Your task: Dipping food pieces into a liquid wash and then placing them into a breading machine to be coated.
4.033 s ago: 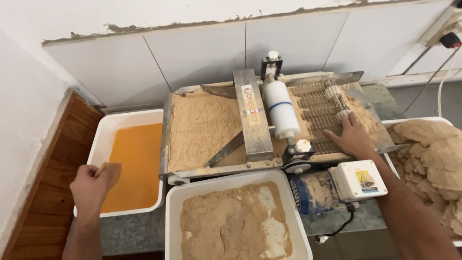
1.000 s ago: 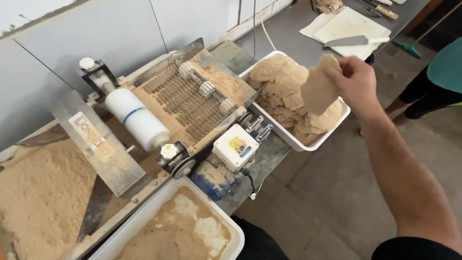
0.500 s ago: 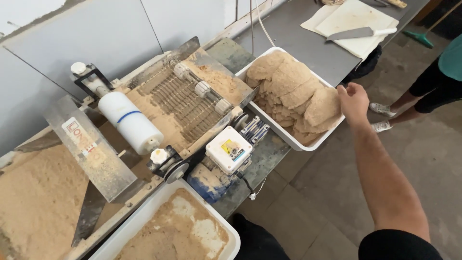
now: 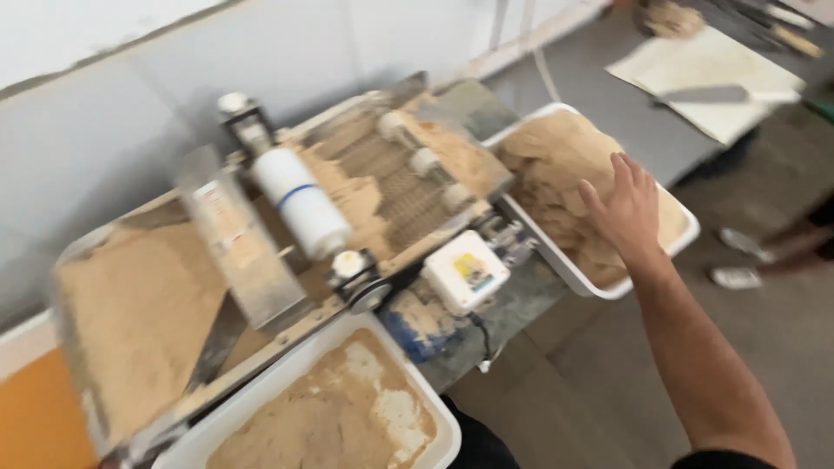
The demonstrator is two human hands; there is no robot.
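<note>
With fingers spread apart and gripping nothing, the right hand point(image 4: 627, 208) lies flat on the breaded cutlets point(image 4: 556, 174) heaped in the white tray point(image 4: 608, 288) right of the breading machine point(image 4: 347, 217); press lightly so crumbs stay on.

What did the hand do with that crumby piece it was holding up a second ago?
The right hand carried the breaded piece down onto the pile in the white tray and let it go; it now lies flat and open on the pile. The breading machine and the crumb tray in front stayed put. The left hand is out of view.
</note>
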